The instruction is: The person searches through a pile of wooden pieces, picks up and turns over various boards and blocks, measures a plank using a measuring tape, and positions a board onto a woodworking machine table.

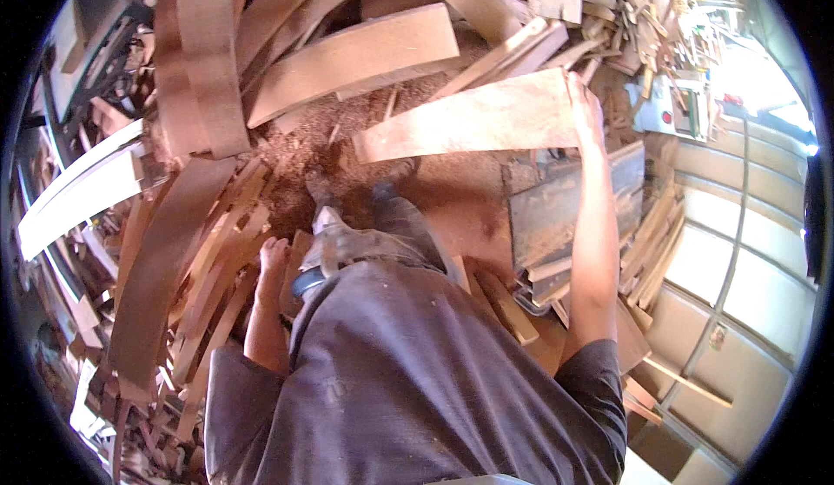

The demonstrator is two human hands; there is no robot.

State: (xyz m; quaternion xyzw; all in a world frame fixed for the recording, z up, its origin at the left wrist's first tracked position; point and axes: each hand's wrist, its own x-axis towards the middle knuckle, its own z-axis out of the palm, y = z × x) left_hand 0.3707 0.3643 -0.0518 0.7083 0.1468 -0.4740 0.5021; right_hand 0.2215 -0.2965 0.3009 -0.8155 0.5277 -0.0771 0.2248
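1. right hand (584, 107): located at the upper right, arm extended forward. fingers clamped on the right end of a pale board (469, 124).
2. pale board: lies crosswise ahead of the wearer's feet, its wider end at the hand, its narrower end pointing left over wood chips (304, 150). face partly washed out by sunlight. whether its left end bears on anything cannot be determined.
3. left hand (274, 257): low, beside the wearer's left hip, near a heap of narrow wood strips (208, 281). too small and blurred to tell whether the fingers are together or apart; contact with the strips likewise undetermined.
4. beyond the pale board: a second, curved-looking board (356, 63) rests at the edge of the wood pile, apart from the hand.
5. left side: a long brown board (169, 259) lies beside the strips.
6. right side: a dusty grey panel (621, 181) shows behind the right forearm; further right, a light panelled wall (738, 311).
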